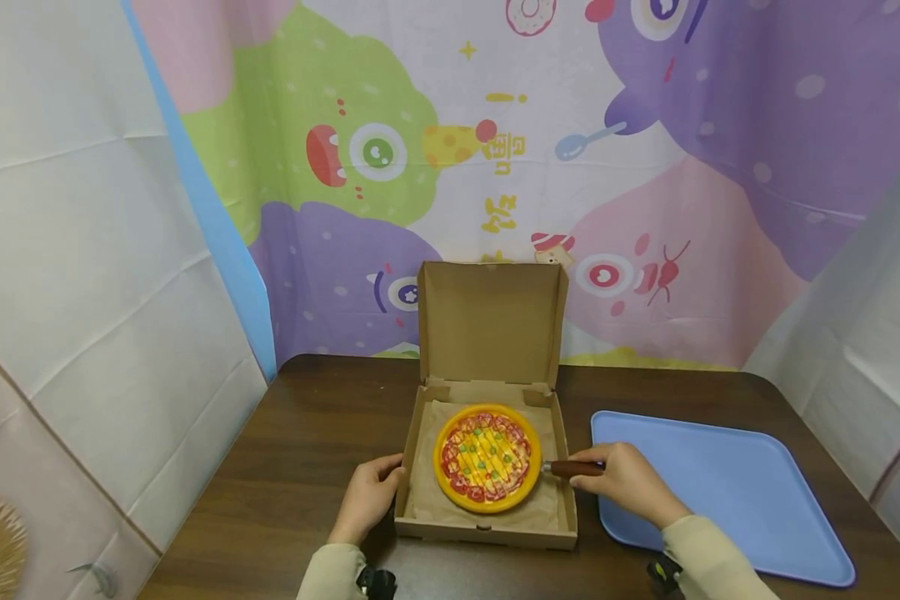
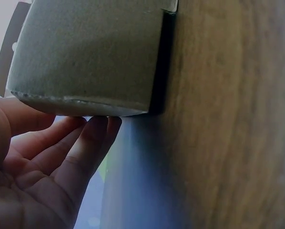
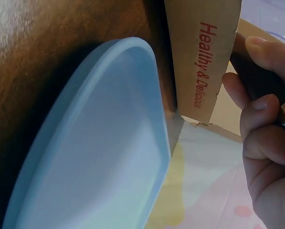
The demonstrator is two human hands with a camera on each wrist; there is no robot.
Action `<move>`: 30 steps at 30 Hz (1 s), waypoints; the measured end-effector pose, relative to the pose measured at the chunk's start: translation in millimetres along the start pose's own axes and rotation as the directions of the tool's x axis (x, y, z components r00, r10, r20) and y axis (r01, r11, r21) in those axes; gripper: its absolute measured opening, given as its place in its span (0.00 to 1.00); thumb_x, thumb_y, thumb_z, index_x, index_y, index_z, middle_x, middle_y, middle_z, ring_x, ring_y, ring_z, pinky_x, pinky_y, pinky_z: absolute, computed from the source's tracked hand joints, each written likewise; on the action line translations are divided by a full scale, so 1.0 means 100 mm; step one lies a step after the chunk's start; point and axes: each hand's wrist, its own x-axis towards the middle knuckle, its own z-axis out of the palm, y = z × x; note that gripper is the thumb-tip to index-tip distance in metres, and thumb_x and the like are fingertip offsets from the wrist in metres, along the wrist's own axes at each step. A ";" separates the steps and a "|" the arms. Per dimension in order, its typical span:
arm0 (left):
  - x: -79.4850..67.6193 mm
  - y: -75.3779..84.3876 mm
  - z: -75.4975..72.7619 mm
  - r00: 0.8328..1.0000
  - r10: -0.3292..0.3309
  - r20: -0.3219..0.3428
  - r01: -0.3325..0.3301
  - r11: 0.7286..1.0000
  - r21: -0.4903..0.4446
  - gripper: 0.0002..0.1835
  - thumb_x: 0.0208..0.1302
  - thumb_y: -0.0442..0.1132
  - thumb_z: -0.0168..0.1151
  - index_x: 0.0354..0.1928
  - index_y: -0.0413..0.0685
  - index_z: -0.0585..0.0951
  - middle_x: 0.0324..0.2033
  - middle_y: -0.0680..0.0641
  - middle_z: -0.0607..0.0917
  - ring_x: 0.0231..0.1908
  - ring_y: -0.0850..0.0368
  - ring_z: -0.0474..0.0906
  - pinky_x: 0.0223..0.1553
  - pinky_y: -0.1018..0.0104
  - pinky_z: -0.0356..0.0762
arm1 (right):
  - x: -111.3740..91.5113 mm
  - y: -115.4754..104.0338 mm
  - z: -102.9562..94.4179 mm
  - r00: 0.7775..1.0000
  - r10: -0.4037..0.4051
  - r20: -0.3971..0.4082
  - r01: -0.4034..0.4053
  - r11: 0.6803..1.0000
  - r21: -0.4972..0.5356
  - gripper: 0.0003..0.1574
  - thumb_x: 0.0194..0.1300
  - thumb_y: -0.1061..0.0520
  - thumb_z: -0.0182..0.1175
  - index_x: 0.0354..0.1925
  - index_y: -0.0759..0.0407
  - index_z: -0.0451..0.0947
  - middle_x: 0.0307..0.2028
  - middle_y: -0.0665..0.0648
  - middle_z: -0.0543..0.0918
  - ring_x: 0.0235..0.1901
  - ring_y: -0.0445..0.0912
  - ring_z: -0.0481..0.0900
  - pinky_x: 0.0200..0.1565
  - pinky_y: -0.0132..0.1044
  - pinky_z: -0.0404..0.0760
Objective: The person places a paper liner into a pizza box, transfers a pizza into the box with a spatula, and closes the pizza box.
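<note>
A toy pizza (image 1: 487,458) with a yellow crust lies on brown paper inside an open cardboard pizza box (image 1: 487,533). My right hand (image 1: 630,479) grips the dark brown handle (image 1: 576,469) of a utensil over the box's right wall. A short metal neck points at the pizza's right edge; any blade beyond it is hidden. In the right wrist view, thumb and fingers curl round that handle. At the box's left wall is my left hand (image 1: 371,496), its fingertips (image 2: 97,125) resting against the cardboard and its fingers loosely extended.
To the right, a light blue tray (image 1: 720,492) lies on the dark wooden table (image 1: 307,450), close beside the box. The box lid (image 1: 491,321) stands upright at the back, in front of a cartoon-printed curtain (image 1: 525,167). Pale fabric walls flank both sides.
</note>
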 end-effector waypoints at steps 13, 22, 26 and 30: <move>0.00 -0.01 0.01 1.000 -0.007 -0.006 0.007 1.000 -0.015 0.15 0.67 0.31 0.56 0.52 0.30 0.82 0.48 0.35 0.86 0.52 0.43 0.81 0.54 0.49 0.79 | -0.01 -0.01 0.01 0.999 -0.042 -0.013 0.041 0.999 -0.015 0.16 0.56 0.52 0.71 0.43 0.56 0.87 0.33 0.50 0.88 0.28 0.36 0.76 0.29 0.29 0.75; -0.01 0.00 0.00 1.000 -0.013 -0.009 0.013 1.000 -0.009 0.15 0.67 0.32 0.57 0.53 0.31 0.82 0.49 0.35 0.85 0.54 0.42 0.80 0.56 0.47 0.77 | -0.01 -0.01 0.01 0.997 -0.076 -0.032 0.075 0.997 -0.037 0.16 0.55 0.52 0.72 0.43 0.57 0.87 0.32 0.49 0.88 0.28 0.33 0.76 0.30 0.29 0.76; -0.01 0.01 -0.01 1.000 0.004 -0.017 -0.004 1.000 -0.012 0.16 0.67 0.32 0.56 0.52 0.31 0.82 0.48 0.34 0.86 0.52 0.42 0.81 0.54 0.47 0.78 | -0.01 -0.02 0.02 0.996 -0.082 -0.041 0.080 0.995 -0.054 0.16 0.55 0.53 0.72 0.43 0.57 0.87 0.32 0.50 0.88 0.28 0.34 0.76 0.30 0.29 0.76; -0.02 0.01 -0.01 0.999 0.041 -0.028 -0.041 0.999 0.010 0.16 0.67 0.33 0.56 0.51 0.30 0.82 0.46 0.34 0.86 0.50 0.43 0.82 0.50 0.49 0.80 | -0.01 -0.03 0.03 0.996 -0.072 -0.048 0.068 0.994 -0.086 0.16 0.54 0.54 0.73 0.43 0.57 0.87 0.33 0.50 0.87 0.29 0.36 0.77 0.31 0.30 0.76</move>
